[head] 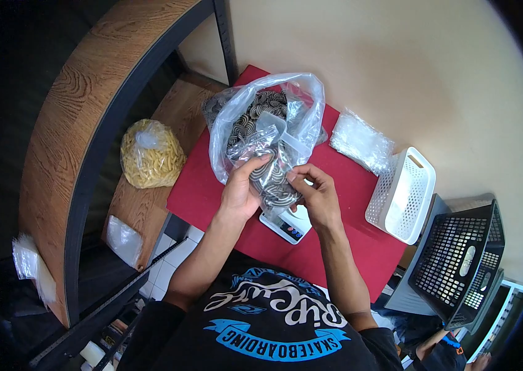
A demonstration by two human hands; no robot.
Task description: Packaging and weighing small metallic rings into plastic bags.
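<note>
My left hand (242,188) grips the side of a small clear plastic bag (273,185), its thumb across the front. Dark, pale-striped spiral snacks fill the lower part of this bag. On the other side, my right hand (313,189) pinches the bag's edge between thumb and fingers. Behind it stands a large open plastic bag (315,99) holding many of the same striped snacks (261,109). A translucent scoop (296,143) lies at that bag's mouth, its handle towards me. Below my hands is a white digital kitchen scale (287,226), partly hidden by the small bag.
The table has a red cover (349,213). At right are a stack of clear bags (362,141), a white perforated basket (400,197) and black crates (451,259). Left, a wooden shelf (148,204) bears a bag of yellow snacks (152,155). Another person (442,350) is at lower right.
</note>
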